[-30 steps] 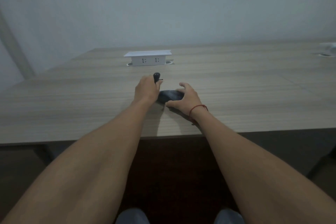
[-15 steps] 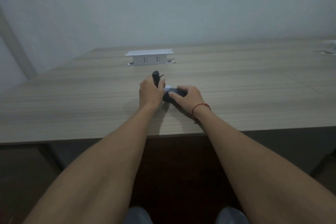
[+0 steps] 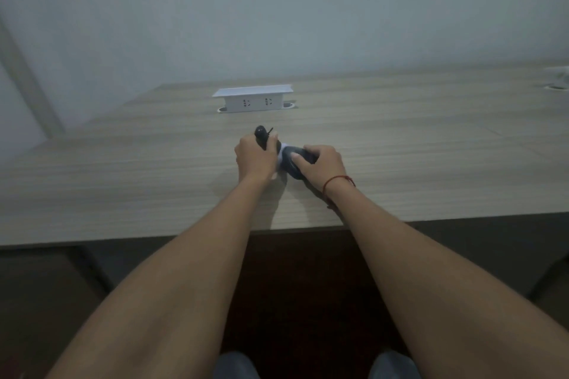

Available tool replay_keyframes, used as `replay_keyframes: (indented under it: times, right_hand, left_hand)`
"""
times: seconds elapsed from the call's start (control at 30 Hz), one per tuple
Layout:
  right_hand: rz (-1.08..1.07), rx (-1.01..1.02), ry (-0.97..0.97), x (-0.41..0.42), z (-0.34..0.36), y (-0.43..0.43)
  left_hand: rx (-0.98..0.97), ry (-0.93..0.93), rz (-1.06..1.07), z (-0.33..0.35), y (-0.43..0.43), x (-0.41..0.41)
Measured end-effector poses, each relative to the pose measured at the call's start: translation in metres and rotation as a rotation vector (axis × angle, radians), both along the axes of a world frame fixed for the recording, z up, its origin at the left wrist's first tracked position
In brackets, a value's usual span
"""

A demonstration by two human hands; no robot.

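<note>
My left hand grips a small black object whose rounded top sticks out above my fist. My right hand curls round a dark rounded object with a pale part facing the left hand. Both hands meet over the middle of the wooden table, close together. What the two dark pieces are is too dim to tell. A red string circles my right wrist.
A white pop-up socket box stands on the table beyond my hands. Another pale object sits at the far right edge. The table's near edge runs just below my wrists; a plain wall lies behind.
My right hand has closed round the dark object and lifted it toward the left hand. The left hand, still holding the black piece, has tilted closer to it.
</note>
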State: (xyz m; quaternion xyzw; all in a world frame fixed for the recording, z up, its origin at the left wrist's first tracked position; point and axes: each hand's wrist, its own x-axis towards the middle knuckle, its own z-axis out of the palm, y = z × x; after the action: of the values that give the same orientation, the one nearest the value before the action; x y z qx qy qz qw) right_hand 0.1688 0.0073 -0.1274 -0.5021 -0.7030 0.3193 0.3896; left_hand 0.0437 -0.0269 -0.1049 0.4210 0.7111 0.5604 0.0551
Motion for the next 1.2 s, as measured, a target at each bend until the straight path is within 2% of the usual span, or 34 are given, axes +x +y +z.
replay_keyframes:
  times: [0.23,0.37,0.47,0.67,0.93,1.2]
  right_hand:
    - [-0.051,0.004,0.036,-0.004,-0.001,0.001]
    - [-0.047,-0.012,0.051,-0.002,-0.001,-0.001]
    - [-0.047,-0.011,0.061,-0.003,-0.003,-0.001]
    - [-0.124,-0.001,0.028,-0.003,-0.002,0.004]
    - [-0.077,0.0,0.109,-0.001,-0.005,0.001]
    - [-0.104,0.002,0.132,-0.002,-0.001,0.001]
  left_hand:
    - [-0.104,-0.048,-0.15,0.008,-0.005,-0.01]
    - [-0.107,-0.018,-0.028,0.004,-0.001,-0.006]
    - [-0.089,-0.076,0.051,-0.004,-0.001,0.006]
    - [-0.04,-0.074,-0.064,-0.01,-0.009,0.0]
    - [-0.04,-0.104,0.045,-0.003,-0.002,0.01]
    - [0.03,-0.081,-0.073,-0.01,-0.011,0.002]
